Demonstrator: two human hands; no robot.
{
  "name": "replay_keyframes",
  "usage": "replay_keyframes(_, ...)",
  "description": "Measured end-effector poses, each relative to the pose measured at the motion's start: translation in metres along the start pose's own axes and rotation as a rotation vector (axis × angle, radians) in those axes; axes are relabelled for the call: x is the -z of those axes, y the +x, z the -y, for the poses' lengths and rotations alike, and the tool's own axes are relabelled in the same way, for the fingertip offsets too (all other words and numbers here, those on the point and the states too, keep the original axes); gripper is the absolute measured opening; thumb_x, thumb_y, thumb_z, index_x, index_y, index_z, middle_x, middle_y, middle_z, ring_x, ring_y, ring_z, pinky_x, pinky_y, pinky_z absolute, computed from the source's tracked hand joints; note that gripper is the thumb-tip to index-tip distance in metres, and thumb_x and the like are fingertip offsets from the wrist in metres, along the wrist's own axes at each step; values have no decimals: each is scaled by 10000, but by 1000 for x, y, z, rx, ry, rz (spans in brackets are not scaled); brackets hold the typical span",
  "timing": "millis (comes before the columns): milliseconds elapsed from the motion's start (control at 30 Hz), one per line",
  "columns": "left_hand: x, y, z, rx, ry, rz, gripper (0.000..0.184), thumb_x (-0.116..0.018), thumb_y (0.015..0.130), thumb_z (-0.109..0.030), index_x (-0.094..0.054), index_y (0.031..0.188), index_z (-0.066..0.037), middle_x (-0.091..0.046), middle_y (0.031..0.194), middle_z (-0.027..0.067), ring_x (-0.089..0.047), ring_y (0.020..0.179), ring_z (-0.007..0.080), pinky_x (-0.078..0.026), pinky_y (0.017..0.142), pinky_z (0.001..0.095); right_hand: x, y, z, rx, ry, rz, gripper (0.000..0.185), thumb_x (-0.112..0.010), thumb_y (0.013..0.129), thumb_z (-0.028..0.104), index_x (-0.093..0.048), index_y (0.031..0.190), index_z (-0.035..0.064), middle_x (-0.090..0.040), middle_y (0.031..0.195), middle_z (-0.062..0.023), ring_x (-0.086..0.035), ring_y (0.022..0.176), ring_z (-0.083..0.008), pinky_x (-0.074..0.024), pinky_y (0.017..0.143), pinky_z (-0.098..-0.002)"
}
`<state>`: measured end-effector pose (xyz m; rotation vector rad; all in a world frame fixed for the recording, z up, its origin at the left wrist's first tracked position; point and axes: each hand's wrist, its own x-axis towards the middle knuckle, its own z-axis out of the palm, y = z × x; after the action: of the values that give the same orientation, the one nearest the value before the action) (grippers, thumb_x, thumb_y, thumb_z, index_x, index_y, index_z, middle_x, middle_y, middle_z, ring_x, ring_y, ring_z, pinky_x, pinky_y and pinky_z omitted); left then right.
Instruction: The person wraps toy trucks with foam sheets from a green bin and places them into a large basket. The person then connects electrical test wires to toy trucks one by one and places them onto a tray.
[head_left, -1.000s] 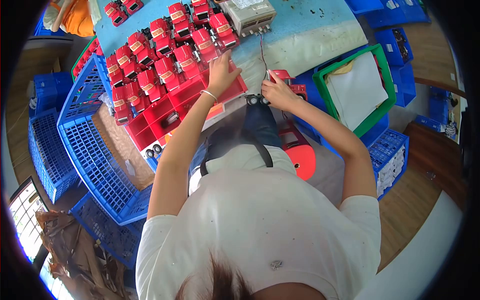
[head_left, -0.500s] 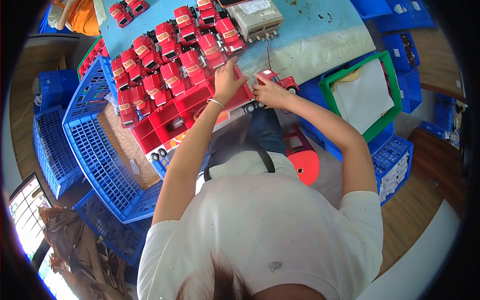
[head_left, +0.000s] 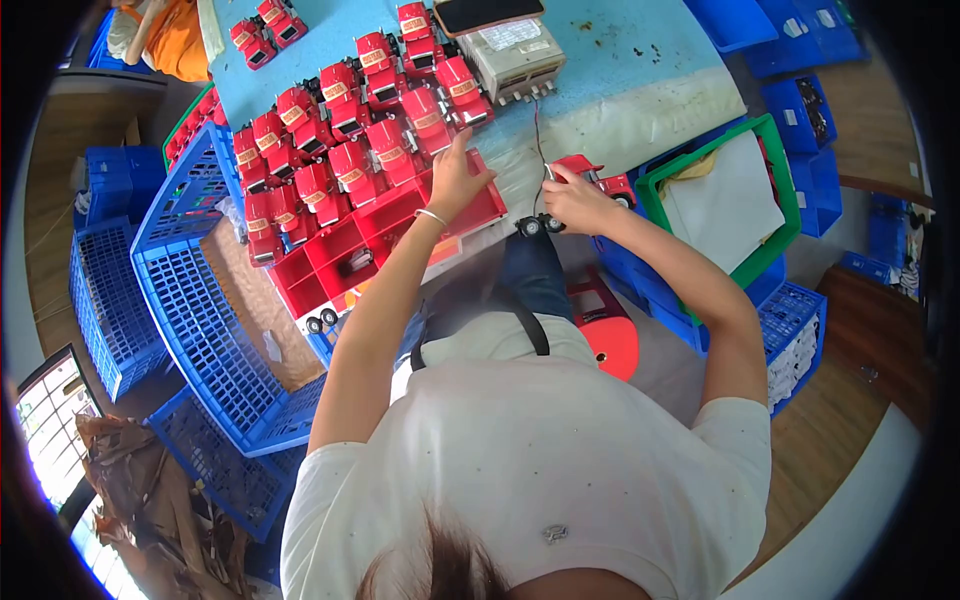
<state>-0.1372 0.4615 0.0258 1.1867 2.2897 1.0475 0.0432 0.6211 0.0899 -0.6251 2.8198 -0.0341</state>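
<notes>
My right hand [head_left: 582, 203] is closed on a red toy truck cab [head_left: 612, 186], its fingers over the chassis behind the cabin. Its black rear wheels [head_left: 538, 225] show below the fingers, apart from the trailer. My left hand [head_left: 456, 185] lies over the right part of a long red toy trailer [head_left: 488, 205], thumb and forefinger spread; its other fingers are partly hidden. The trailer is open on top, with compartments and a few small parts inside. Rows of red toy truck cabs [head_left: 350, 165] stand just beyond it, close to my left hand.
A grey power box [head_left: 515, 60] with a dark phone [head_left: 490, 14] on it stands on the blue table [head_left: 610, 85]; a thin wire runs from it towards my right hand. Blue crates [head_left: 190, 300] stand left. A green-rimmed tray [head_left: 775, 230] is at the right.
My right hand has moved right and slightly down with the truck cab, whose rear wheels are now clear of the trailer's end. My left hand keeps its place at the trailer.
</notes>
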Motion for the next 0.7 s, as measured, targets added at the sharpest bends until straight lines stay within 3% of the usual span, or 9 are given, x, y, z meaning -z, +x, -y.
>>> replay_keyframes(100, 15, -12, -30, -73, -185, 119, 737, -762, 689, -303, -388, 1253, -11, -529, 1186, 166, -526, 1074, 289, -383, 934, 387, 57, -4, 2, 11, -26, 46, 270, -736, 604, 284, -676, 770, 79, -609, 857, 21, -519, 971, -152, -295, 1042, -430)
replay_keyframes(133, 28, -19, -49, -79, -182, 121, 737, -762, 689, -303, -388, 1253, -11, -529, 1186, 166, -526, 1074, 289, -383, 934, 387, 71, -2, 7, 7, -39, -49, 274, -725, 623, 264, -669, 806, 68, -601, 843, 9, -518, 974, -158, -293, 1043, -431)
replay_keyframes(200, 63, -38, -96, 117, -689, 837, 660, -659, 791, -397, -395, 1249, -1, -512, 1194, 155, -537, 1043, 282, -419, 893, 370, 103, 5, 21, 9, -62, -235, 284, -702, 661, 224, -654, 877, 46, -585, 816, -15, -517, 980, -171, -290, 1044, -433)
replay_keyframes(233, 77, -46, -107, 113, -686, 831, 660, -659, 791, -397, -395, 1249, -1, -512, 1194, 155, -537, 1043, 282, -419, 893, 370, 126, 8, 29, 12, -69, -238, 284, -702, 661, 224, -654, 877, 46, -585, 816, -15, -517, 980, -171, -290, 1044, -433)
replay_keyframes(300, 109, -62, -116, 331, -1113, 756, 612, -553, 846, -452, -420, 1244, -8, -552, 1117, 180, -567, 980, 285, -471, 814, 374, 166, 11, 50, -68, -139, -691, 322, -646, 711, 134, -633, 1019, 39, -579, 778, -24, -572, 859, -169, -446, 877, -373)
replay_keyframes(333, 120, -70, -115, 441, -1326, 706, 600, -501, 873, -480, -432, 1241, -11, -573, 1078, 193, -582, 949, 286, -497, 775, 375, 168, 8, 64, -63, -145, -695, 322, -646, 711, 134, -633, 1019, 39, -579, 778, -24, -572, 859, -169, -446, 877, -373)
replay_keyframes(433, 141, -94, -104, 493, -1561, 605, 664, -479, 858, -529, -428, 1260, -4, -542, 1160, 185, -573, 980, 297, -481, 788, 379, 171, 5, 96, -278, 260, -734, 474, -606, 731, 68, -548, 1202, 66, -574, 750, -41, -602, 674, -174, -501, 603, -317)
replay_keyframes(567, 159, -113, -110, 432, -1737, 542, 711, -471, 844, -565, -428, 1276, -2, -529, 1204, 186, -575, 984, 304, -475, 785, 380, 157, 29, 106, -370, 271, -548, 566, -588, 736, 28, -477, 1287, 97, -567, 723, -57, -594, 556, -186, -451, 431, -301)
replay_keyframes(700, 167, -127, -115, 363, -1737, 489, 715, -468, 843, -570, -430, 1278, -3, -529, 1206, 190, -576, 982, 306, -477, 778, 380, 168, 33, 112, -367, 279, -470, 628, -587, 734, 15, -421, 1331, 119, -580, 745, -67, -605, 576, -197, -466, 456, -312)
